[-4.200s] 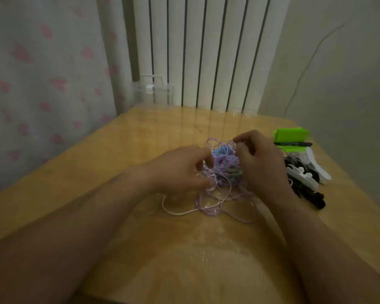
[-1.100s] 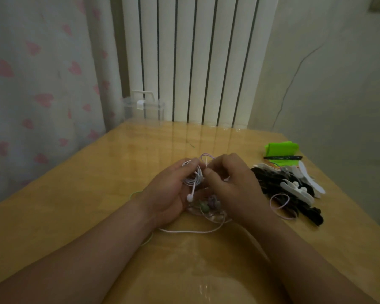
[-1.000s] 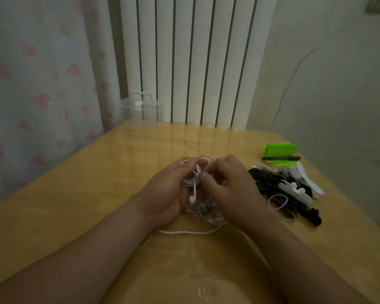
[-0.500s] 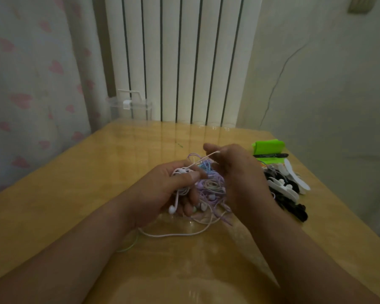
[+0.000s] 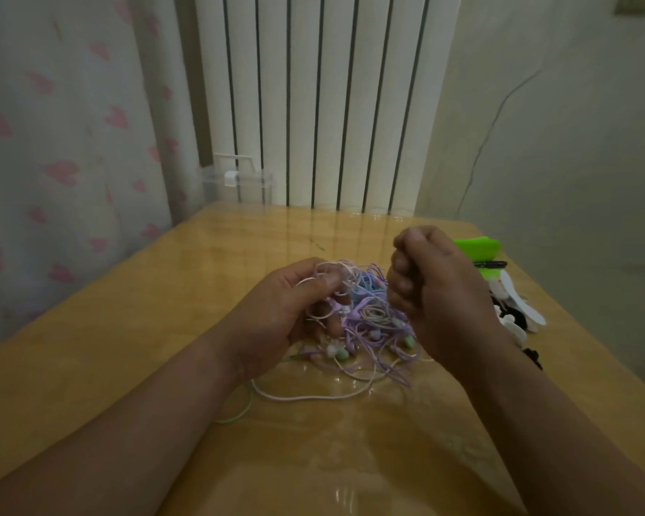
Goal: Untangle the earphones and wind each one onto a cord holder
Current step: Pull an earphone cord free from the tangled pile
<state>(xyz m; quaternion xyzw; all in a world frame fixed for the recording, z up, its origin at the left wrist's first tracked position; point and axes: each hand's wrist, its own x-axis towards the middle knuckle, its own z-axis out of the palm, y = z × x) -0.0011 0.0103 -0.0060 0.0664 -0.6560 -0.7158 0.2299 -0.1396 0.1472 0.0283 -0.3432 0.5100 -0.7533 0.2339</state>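
Earphones [image 5: 369,322], a whole knot of them in purple, blue, white and pale green, sit in a heap at the middle of the wooden table [image 5: 127,329], right between the two hands. The left hand [image 5: 291,310] is in there on the heap's left edge, thumb and fingertips pinched on a few thin white loops lifted off the top of the pile, its other fingers curled in against the cords. The right hand [image 5: 436,292] hangs just above the right side of the tangle, balled into a fist with the thumb on top (whether a strand runs through that fist, I cannot tell from this angle). One white cord [image 5: 313,397] trails out of the heap towards the person and curves along the tabletop near the left wrist, and a pale green cord [image 5: 239,415] loops on the table beside the left forearm. Over on the right, partly hidden behind the right hand, lie the cord holders [image 5: 520,310], white ones and black ones bunched together. Beyond them sits a bright green object [image 5: 479,247] with a black pen [image 5: 490,264] against it. At the far left corner stands a clear plastic box [image 5: 239,184], just in front of the white radiator [image 5: 313,106], with a heart-print curtain [image 5: 53,143] to the left.
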